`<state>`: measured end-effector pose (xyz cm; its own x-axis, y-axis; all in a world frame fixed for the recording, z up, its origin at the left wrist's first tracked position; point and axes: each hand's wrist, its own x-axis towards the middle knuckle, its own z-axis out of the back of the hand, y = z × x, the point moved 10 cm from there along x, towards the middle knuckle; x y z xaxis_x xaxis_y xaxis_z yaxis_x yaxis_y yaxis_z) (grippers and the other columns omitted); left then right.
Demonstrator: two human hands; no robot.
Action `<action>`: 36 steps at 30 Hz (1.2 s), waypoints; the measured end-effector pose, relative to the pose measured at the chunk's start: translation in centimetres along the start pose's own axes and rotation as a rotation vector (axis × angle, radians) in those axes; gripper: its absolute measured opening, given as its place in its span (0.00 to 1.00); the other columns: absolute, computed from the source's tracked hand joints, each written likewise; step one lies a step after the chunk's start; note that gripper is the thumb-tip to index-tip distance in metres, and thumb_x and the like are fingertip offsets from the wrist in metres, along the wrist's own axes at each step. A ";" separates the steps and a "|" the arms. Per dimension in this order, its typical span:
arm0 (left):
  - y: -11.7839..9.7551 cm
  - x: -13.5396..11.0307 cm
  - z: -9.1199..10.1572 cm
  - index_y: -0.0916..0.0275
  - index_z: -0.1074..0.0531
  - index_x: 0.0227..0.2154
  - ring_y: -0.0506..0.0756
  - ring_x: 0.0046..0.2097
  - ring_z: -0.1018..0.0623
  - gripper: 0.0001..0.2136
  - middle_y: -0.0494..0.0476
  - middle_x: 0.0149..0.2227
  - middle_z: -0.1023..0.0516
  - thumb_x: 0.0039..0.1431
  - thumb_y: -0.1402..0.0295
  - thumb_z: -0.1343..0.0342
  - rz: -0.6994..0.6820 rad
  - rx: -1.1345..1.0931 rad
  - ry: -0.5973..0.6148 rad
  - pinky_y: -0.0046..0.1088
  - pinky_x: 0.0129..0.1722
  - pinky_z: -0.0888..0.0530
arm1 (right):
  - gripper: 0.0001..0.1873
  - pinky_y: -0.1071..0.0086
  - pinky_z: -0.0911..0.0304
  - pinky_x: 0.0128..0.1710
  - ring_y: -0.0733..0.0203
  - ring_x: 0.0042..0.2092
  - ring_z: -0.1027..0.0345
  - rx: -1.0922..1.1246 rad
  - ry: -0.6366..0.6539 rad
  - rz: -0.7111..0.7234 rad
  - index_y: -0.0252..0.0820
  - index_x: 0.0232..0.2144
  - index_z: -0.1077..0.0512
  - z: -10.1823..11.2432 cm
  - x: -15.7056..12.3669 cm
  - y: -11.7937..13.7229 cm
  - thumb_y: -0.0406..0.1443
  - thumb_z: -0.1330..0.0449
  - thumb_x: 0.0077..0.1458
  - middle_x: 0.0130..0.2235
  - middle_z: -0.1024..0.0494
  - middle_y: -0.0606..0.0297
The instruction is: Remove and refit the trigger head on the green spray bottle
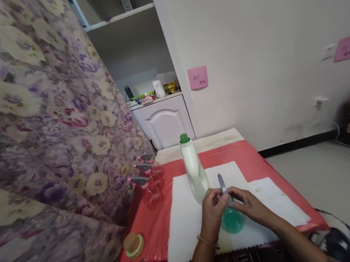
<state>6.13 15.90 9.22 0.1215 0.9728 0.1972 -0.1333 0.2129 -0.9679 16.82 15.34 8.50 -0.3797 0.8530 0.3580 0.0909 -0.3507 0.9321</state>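
Note:
A small green spray bottle (231, 221) stands on the white cloth (187, 219) near the table's front edge. Its grey trigger head (222, 184) sticks up between my hands. My left hand (213, 211) is closed around the neck from the left. From the right, my right hand (246, 203) pinches the same sprayer top. A tall white bottle with a green cap (193, 170) stands upright just behind my left hand.
The low table has a red cover (254, 157). Pink spray bottles (148, 181) stand at its left edge against a floral curtain. A round green-and-tan lid (134, 244) lies at the front left corner. A white cabinet and shelves stand behind.

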 end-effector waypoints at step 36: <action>-0.1 0.0 -0.1 0.64 0.25 0.32 0.51 0.31 0.36 0.12 0.48 0.26 0.37 0.52 0.59 0.41 0.019 -0.005 0.010 0.27 0.32 0.37 | 0.19 0.56 0.35 0.50 0.49 0.46 0.28 0.009 -0.368 -0.041 0.44 0.35 0.32 1.4 -0.4 -2.6 0.42 0.31 0.44 0.41 0.23 0.60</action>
<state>6.25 15.85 9.33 0.1290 0.9757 0.1774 -0.1308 0.1940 -0.9722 18.04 16.42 6.02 -0.0269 0.9486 0.3153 0.0917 -0.3117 0.9457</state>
